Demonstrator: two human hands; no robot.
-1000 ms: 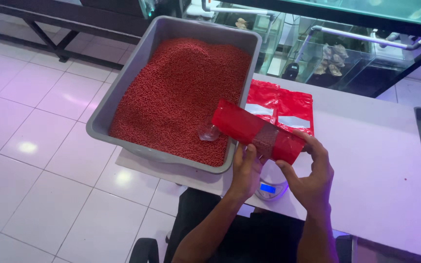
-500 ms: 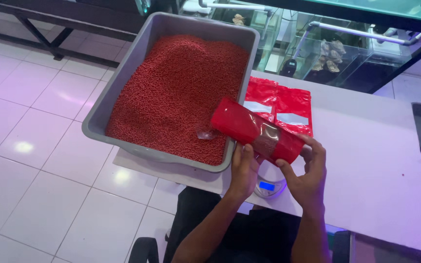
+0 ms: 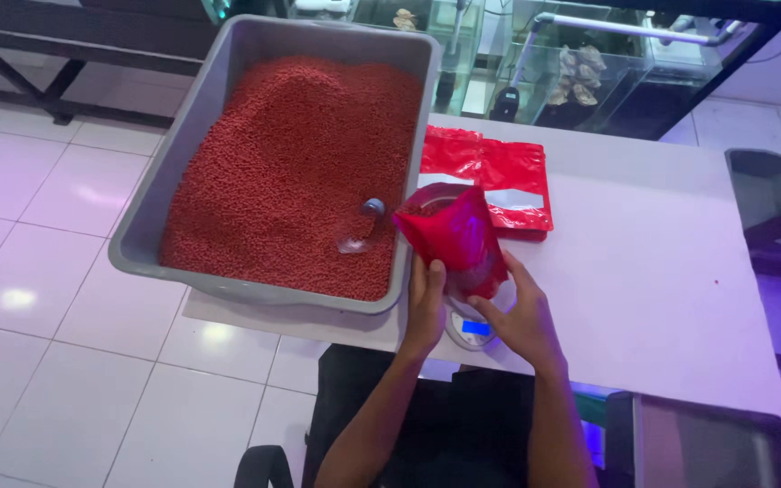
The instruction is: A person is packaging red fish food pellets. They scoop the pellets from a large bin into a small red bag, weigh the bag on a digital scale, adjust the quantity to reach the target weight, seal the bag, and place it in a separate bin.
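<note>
Head view, red pouch (image 3: 456, 237) (both hands), grey tub (image 3: 151, 237), spare pouches (image 3: 499, 176)

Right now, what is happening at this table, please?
A person holds an open red pouch upright with both hands, the left hand and the right hand, over a small scale. Beside it, a grey tub is full of red pellets, with a clear scoop lying in them. More red pouches lie flat on the white table.

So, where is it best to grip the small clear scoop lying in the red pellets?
Probably by its stubby handle, the grey end of the clear scoop, which sticks up out of the red pellets. Come from above, since the bowl lies half sunk.
</note>
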